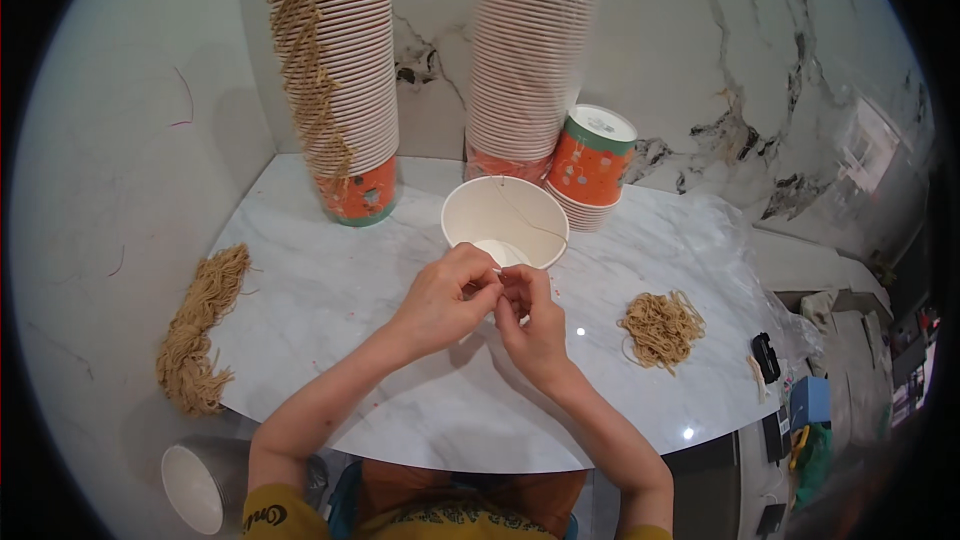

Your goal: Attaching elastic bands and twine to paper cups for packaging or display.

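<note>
A white paper bowl [462, 208] stands tilted toward me in the middle of the table, its mouth facing up. A thin tan strand [530, 222] crosses its inside and reaches the rim. At the bowl's near edge, my left hand [450, 292] and my right hand [532, 325] meet fingertip to fingertip, both closed in a pinch. A tiny white bit shows between the fingertips; what they pinch is too small to name. To the right of my hands lies a loose heap of tan string [662, 330]. A long tan bundle of strands [203, 330] hangs over the table's left edge.
Tall stacks of paper bowls rise at the back: a left stack [350, 70] draped with tan strands, and a plastic-wrapped stack [530, 60]. Beside them stands a shorter upside-down orange stack [590, 165]. Clear plastic film [715, 240] and a black clip-like object [766, 357] lie right.
</note>
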